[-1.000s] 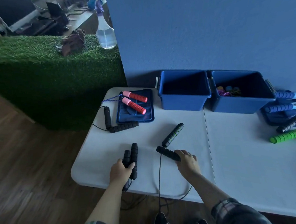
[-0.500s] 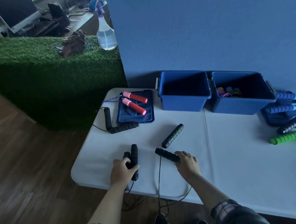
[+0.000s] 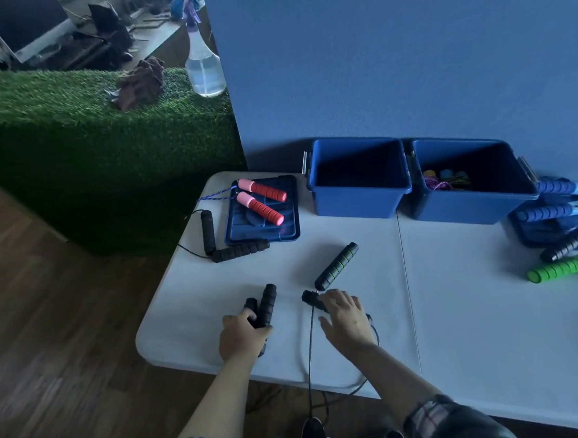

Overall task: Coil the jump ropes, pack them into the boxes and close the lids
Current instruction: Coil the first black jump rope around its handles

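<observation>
Item: white tabletop (image 3: pixel 490 325), packing in progress. Left hand (image 3: pixel 242 336): fingers curled round a pair of black foam handles (image 3: pixel 264 305) held side by side near the front edge. Right hand (image 3: pixel 346 315): fingers spread and fairly straight, laid over the near end of a second black handle (image 3: pixel 311 298); no closed grip visible. Its mate, a black handle with green rings (image 3: pixel 337 266), lies just beyond, tilted toward the boxes. Thin black cord (image 3: pixel 310 346) runs from that handle off the front edge and hangs toward the floor. Rear row: left blue box (image 3: pixel 359 202), open and apparently empty; right blue box (image 3: pixel 476 207), open, holding coloured ropes. Left rear: blue lid (image 3: pixel 288 230) bearing a red-and-pink-handled rope (image 3: pixel 262 198); beside it another black-handled rope (image 3: pixel 239 250). Right edge: second lid (image 3: pixel 552 229) with blue handles (image 3: pixel 551 211) and a green handle (image 3: pixel 564 267). Step in hand, as judged: gathering handles before coiling. Handling note: bring both handles of one rope together first, draw the dangling cord fully up onto the tabletop, wind even loops against the handles, keeping the two ropes' cords apart; tangling at the table edge is the likely fault.
</observation>
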`<state>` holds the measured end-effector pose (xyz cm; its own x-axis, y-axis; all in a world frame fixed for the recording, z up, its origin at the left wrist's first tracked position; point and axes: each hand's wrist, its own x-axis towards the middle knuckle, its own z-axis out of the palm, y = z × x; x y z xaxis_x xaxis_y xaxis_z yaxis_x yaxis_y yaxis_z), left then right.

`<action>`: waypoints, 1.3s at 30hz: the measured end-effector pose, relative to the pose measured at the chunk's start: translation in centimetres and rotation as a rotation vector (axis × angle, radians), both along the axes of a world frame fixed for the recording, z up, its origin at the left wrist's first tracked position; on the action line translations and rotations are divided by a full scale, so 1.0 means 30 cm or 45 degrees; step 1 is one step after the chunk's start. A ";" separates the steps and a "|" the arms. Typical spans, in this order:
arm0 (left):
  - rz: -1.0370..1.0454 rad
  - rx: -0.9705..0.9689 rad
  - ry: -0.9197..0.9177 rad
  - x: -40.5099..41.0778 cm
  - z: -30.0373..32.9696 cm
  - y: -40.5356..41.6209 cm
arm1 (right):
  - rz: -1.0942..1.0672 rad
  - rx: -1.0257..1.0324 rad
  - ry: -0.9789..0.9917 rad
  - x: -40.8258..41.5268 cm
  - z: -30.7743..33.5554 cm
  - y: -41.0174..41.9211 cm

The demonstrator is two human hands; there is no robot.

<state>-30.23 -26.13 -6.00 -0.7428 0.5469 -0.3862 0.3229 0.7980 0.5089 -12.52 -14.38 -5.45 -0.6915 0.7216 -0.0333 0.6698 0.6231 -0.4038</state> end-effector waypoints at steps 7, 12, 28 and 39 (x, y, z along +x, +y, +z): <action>-0.106 0.211 -0.185 0.059 0.012 0.044 | -0.001 -0.707 -0.067 -0.110 0.011 -0.068; -0.124 0.219 -0.205 0.065 -0.002 0.038 | -0.115 -0.814 -0.071 -0.142 0.005 -0.073; 0.472 0.585 -0.800 -0.005 0.034 0.072 | -0.344 -1.135 0.451 -0.159 0.032 -0.053; 0.476 0.859 -0.997 0.017 0.136 0.225 | -0.382 -1.277 0.817 -0.140 0.124 0.043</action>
<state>-29.73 -19.39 -1.93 -0.5854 0.6140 -0.5294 -0.4843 0.2588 0.8358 -16.72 -13.09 -1.72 -0.5981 0.7055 -0.3802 0.2364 -0.2980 -0.9248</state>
